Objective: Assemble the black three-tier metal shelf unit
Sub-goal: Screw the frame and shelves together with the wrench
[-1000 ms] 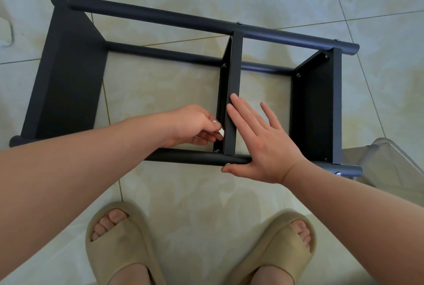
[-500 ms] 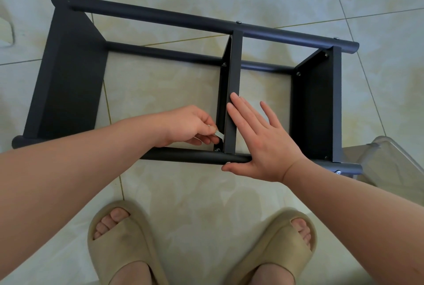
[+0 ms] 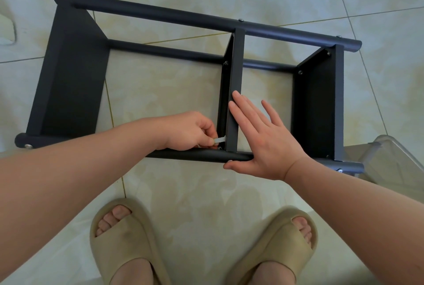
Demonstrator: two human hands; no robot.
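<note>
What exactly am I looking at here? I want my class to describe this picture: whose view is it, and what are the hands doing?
There is no machine, just a person's two bare hands. The picture comes from a camera worn on their head, looking down, so you also see their beige slippers on the tiled floor. A black shelf unit lies on its side on that floor. The left hand pinches a small silver tool at the corner where the middle shelf meets the near pole, probably working a screw there. The right hand lies flat, fingers straight, on that shelf and pole. A clear plastic container sits at the right edge.
</note>
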